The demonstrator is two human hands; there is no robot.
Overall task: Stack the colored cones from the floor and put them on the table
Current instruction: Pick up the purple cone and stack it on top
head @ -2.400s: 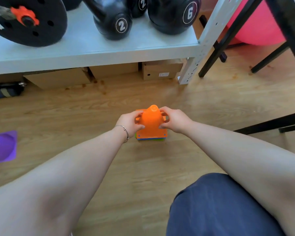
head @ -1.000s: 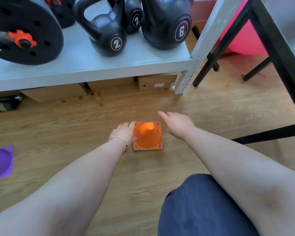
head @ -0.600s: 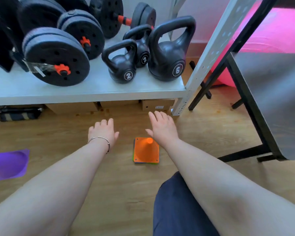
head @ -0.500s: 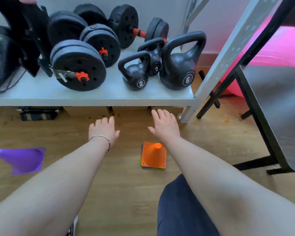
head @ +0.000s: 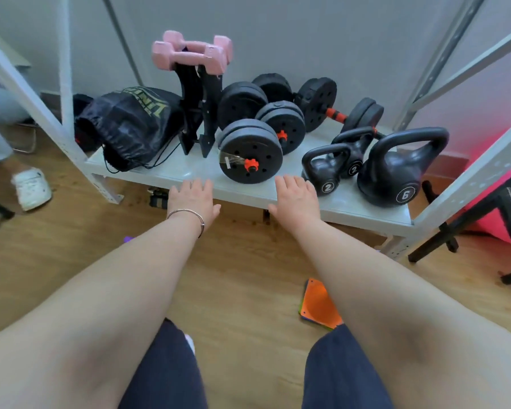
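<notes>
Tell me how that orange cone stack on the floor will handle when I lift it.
The orange cone stack is probably light, looking like thin plastic. Its wide square base suggests it won't roll. The nested cones underneath may slip apart, so a low grip seems wiser.

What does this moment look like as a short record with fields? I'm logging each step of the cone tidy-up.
left hand: open, empty, raised in front of the shelf
right hand: open, empty, raised in front of the shelf
cone stack: on the floor, orange on top, partly hidden by the right forearm
shelf: holds weights, kettlebells and a black bag
</notes>
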